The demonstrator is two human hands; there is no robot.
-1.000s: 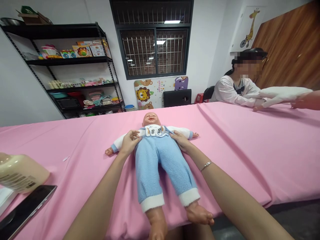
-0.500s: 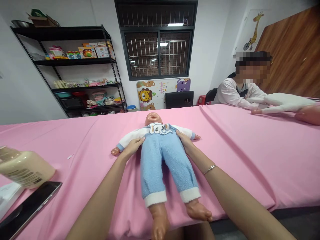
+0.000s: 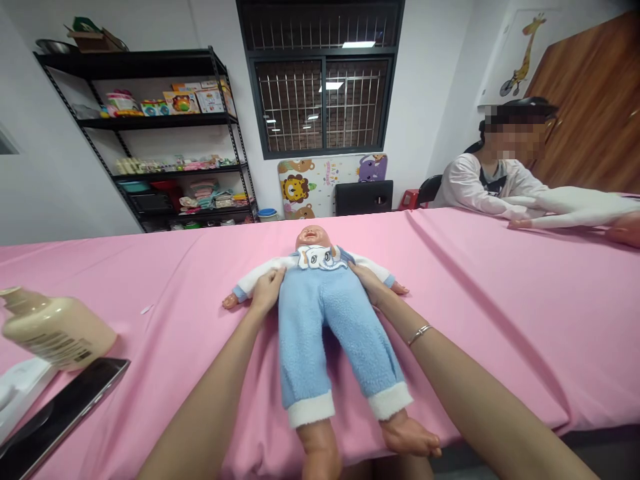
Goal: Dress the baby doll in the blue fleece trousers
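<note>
Well, from the head view I had the doll (image 3: pixel 325 313) on its back across the pink worktop (image 3: pixel 500 300), feet over the near edge. My left hand (image 3: pixel 267 291) lay flat, fingers loosely together, on its side below the white sleeve; my right hand (image 3: pixel 367 283) rested the same way on the other side, pinching nothing. I judged I was at the steadying step, palms framing the torso. Next I would need an actual grip on the blue suit. A bottle (image 3: pixel 55 330) lay well off to the left.
</note>
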